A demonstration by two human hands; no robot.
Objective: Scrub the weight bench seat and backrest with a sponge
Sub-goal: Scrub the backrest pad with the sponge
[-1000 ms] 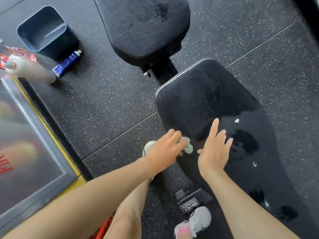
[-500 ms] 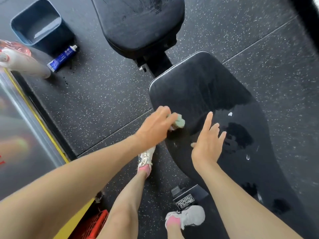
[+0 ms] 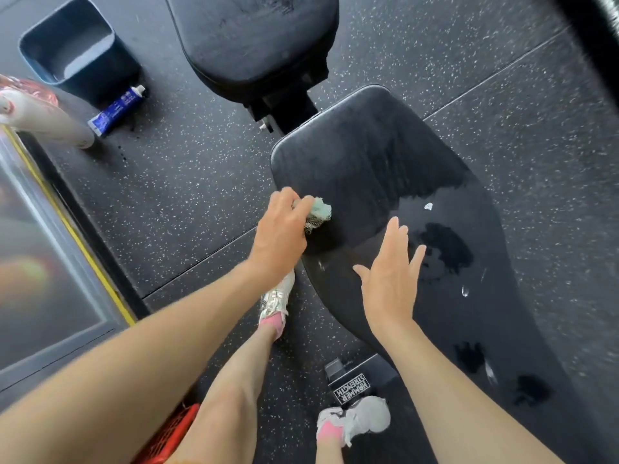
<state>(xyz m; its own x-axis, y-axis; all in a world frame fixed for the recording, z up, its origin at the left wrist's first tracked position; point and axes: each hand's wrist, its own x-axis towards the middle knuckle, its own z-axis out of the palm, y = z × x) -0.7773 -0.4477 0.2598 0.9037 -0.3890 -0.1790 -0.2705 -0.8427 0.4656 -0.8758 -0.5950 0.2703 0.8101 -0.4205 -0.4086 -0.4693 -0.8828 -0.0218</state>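
Observation:
A black padded bench pad [image 3: 375,155] fills the middle and right of the view, dull where wiped, glossy and wet with foam specks lower down. A second black pad [image 3: 254,38] lies beyond it at the top. My left hand [image 3: 279,236] grips a pale green sponge [image 3: 318,214] and presses it on the near pad's left edge. My right hand [image 3: 390,279] hovers flat over the wet patch, fingers straight and spread, holding nothing.
A blue-grey bin [image 3: 70,45] and a blue tube [image 3: 115,110] sit on the speckled rubber floor at upper left, beside a white spray bottle [image 3: 43,125]. A glass panel with a yellow edge [image 3: 70,229] runs along the left. My shoes [image 3: 276,303] stand by the bench base [image 3: 351,385].
My left hand slid the sponge up along the pad's left edge, away from me. My right hand kept its open pose over the wet patch.

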